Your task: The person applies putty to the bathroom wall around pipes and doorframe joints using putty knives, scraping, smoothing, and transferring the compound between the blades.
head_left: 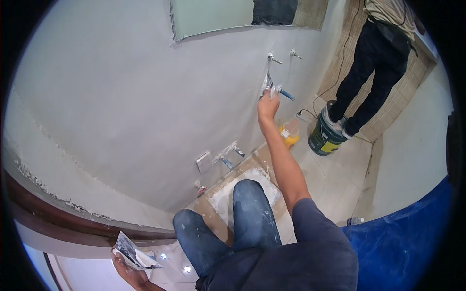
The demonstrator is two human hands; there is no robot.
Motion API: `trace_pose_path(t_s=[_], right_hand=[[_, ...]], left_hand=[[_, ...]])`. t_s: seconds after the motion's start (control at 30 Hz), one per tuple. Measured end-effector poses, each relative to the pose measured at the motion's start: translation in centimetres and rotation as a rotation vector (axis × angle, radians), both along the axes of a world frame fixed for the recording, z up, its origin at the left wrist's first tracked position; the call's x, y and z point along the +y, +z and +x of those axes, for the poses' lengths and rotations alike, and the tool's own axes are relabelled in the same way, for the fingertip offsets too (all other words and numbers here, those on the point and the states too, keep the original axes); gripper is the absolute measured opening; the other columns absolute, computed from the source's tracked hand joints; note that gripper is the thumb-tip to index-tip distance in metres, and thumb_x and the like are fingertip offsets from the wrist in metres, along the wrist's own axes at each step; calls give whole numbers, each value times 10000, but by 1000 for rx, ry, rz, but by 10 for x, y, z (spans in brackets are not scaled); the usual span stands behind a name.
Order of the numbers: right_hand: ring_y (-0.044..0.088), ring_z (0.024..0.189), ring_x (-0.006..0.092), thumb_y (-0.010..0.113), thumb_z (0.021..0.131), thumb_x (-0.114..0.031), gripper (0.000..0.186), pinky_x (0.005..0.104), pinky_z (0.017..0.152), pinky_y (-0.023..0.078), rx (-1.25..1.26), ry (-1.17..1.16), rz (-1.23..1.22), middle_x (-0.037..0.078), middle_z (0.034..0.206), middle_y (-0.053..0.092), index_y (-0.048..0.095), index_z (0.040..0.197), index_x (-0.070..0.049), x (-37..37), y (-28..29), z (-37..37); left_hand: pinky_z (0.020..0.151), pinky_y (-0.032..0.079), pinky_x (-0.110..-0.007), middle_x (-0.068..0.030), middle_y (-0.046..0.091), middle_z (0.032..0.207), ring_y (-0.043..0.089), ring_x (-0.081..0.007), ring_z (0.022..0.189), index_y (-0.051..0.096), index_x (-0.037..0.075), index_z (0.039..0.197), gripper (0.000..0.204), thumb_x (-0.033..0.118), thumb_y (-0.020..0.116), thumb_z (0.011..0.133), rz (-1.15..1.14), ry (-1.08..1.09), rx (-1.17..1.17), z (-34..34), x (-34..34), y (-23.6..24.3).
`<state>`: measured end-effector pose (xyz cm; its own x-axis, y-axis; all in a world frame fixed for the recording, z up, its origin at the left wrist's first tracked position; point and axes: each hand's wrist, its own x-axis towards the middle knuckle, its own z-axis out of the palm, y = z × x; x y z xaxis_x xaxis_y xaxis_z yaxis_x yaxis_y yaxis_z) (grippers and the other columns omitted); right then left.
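No words or numbers can be read. At far right, the bucket (319,132) has a yellow label (331,146), too small for reading.

"What are the hands doing?"

"The right hand (268,105) grips a paste-smeared putty knife (269,84) up at the grey wall (121,106), just beside a blue pipe stub (287,94) and below metal fittings (274,59). The left hand (125,272), low down, holds a wide blade (128,248) bearing white paste (144,260)."

"Anyone else there?"

"Yes, a person (376,65) in dark trousers, standing on a green bucket (320,138). A yellow object (291,139) sits near it on the floor (335,179)."
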<state>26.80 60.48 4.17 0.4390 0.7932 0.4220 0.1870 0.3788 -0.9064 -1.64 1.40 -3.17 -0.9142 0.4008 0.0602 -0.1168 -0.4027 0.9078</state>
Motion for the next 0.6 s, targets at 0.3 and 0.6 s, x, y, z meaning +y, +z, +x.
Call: trace_pose_path(t_s=[0.3,0.6], right_hand=[[490,1259,420,601,933,-111,448,449,1068,396,-225,-136,159,208,1376,570,575,1377,-64,-4,-85,-63],[631,1062,274,608,973,-117,310,398,909,506,-327,342,288,159,1231,663,630,1262,-7,-116,-124,-38]], left_hand=[[1018,443,-384,-122,544,1250,539,-246,1171,474,-16,1349,448,303,496,1034,-55,-1,1,-8,-3,-12],[1080,418,-445,-183,537,1326,519,-300,1249,488,-32,1335,444,283,506,1023,-98,67,3,-26,-22,-26]])
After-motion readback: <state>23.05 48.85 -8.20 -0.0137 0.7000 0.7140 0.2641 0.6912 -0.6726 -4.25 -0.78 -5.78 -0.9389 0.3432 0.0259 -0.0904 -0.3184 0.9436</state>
